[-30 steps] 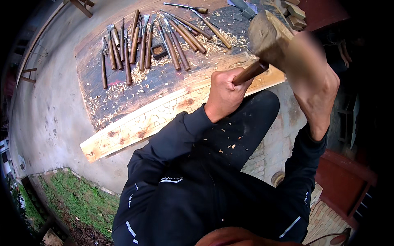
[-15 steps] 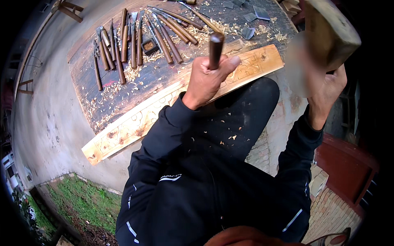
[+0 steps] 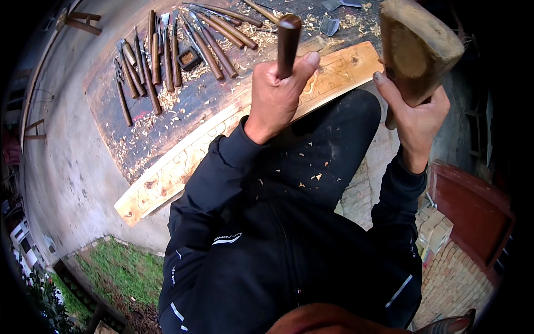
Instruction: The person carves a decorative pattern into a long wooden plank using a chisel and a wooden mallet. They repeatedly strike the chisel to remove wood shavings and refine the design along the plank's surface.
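Note:
My left hand [image 3: 275, 103] is wrapped round the dark wooden handle of a carving chisel [image 3: 288, 47], held upright over a long pale board [image 3: 158, 186]. The hand hides the chisel's blade. Scrolling relief patterns are carved along the board, which lies slantwise along the table's near edge, by my bent knee. At the right, my right hand [image 3: 417, 119] grips a chunky wooden mallet [image 3: 423, 47] by its handle. The mallet's head is raised near the board's right end, apart from the chisel.
Several wood-handled chisels [image 3: 156, 61] lie in a row on the dark worktable [image 3: 111, 111] among wood shavings. Between them sits a small black square box [image 3: 190, 58]. Dark flat pieces [image 3: 329, 25] lie at the far side. A red-brown panel [image 3: 470, 206] stands low at the right.
The mallet has come left and down, nearer the chisel, and its blur is gone. My left hand still holds the chisel upright. The whole view has shifted slightly.

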`<act>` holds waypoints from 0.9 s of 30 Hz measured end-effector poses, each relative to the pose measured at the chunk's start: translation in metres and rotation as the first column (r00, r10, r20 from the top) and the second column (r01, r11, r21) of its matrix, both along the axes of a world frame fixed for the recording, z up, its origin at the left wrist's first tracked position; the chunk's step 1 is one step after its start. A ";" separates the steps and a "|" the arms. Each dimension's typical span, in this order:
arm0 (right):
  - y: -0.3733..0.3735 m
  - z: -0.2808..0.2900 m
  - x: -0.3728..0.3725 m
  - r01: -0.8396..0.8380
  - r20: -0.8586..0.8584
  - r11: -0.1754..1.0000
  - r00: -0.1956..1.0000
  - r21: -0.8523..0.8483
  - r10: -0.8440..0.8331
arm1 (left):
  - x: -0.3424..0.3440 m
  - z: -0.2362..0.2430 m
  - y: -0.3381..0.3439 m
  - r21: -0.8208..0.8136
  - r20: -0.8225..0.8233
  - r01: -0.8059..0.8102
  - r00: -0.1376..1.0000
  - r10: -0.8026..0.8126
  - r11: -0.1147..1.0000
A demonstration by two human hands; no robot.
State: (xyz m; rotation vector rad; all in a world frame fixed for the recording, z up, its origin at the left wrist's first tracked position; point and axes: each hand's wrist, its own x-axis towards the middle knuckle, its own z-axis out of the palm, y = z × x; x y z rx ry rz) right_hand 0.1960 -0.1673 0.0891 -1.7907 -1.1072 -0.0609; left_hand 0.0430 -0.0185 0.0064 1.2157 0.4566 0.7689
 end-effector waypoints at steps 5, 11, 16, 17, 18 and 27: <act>0.007 0.049 0.026 -0.051 -0.170 0.900 0.976 0.432 0.136 | 0.023 0.000 -0.003 0.166 -0.157 0.108 0.984 -0.082 0.980; 0.030 0.049 0.034 0.168 0.730 0.970 0.684 -0.174 0.012 | 0.028 -0.003 -0.001 0.199 -0.195 0.078 0.980 -0.038 0.977; 0.017 0.068 0.061 -0.076 -0.061 0.907 0.992 0.415 0.111 | 0.030 -0.001 -0.001 0.170 -0.193 0.080 0.980 -0.047 0.982; 0.020 0.052 0.058 -0.070 0.104 0.953 0.994 0.294 0.041 | 0.030 0.001 -0.002 0.163 -0.189 0.068 0.981 -0.036 0.984; 0.030 0.039 0.046 -0.036 0.264 0.984 0.964 0.175 -0.012 | 0.030 0.002 -0.004 0.160 -0.191 0.057 0.981 -0.026 0.985; 0.004 0.000 0.018 0.014 -0.017 0.998 1.000 0.065 -0.013 | -0.036 -0.010 0.007 -0.148 0.330 -0.211 0.911 0.249 0.966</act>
